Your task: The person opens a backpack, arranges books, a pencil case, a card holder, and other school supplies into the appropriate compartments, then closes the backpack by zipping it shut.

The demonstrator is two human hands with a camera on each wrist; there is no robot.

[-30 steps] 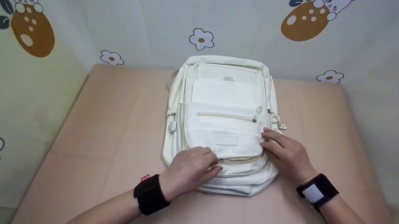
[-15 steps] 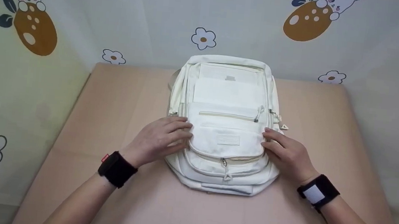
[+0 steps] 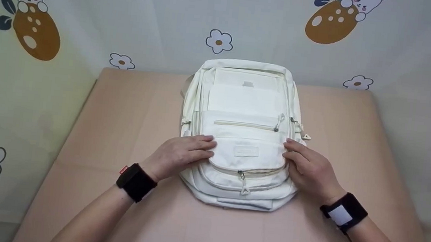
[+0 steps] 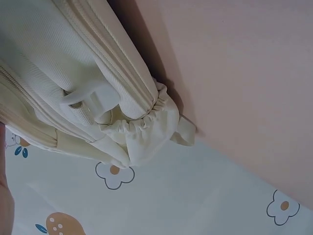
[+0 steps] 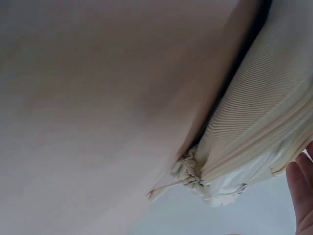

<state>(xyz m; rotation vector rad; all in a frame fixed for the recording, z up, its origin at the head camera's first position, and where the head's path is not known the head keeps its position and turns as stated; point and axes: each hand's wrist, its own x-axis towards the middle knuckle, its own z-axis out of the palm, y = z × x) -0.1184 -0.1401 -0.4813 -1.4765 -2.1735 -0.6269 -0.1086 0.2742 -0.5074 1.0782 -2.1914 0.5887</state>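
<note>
A cream-white backpack (image 3: 247,100) lies flat in the middle, its front face up. My left hand (image 3: 178,153) rests its fingertips on the left edge of the lower front pocket. On the opposite edge, the fingers of my right hand (image 3: 315,170) touch the pocket's side. Between the hands, the curved pocket zipper (image 3: 262,173) gapes a little on the right, and its triangular zipper pull (image 3: 245,191) hangs near the middle. A plastic buckle (image 4: 90,100) shows on the bag's side in the left wrist view. Fingertips (image 5: 298,178) meet the bag's edge in the right wrist view.
The backpack lies on a pinkish-beige table (image 3: 129,109). Behind and beside the table hangs a pale cloth (image 3: 178,18) printed with flowers and rabbits. A second, straight zipper (image 3: 244,125) crosses the bag above the label. A drawstring (image 5: 168,187) dangles at the bag's side.
My left hand has let go of the lower pocket's zipper pull, moved to the pocket's left edge, then shifted slightly inward. My right hand has stayed at the right edge.
</note>
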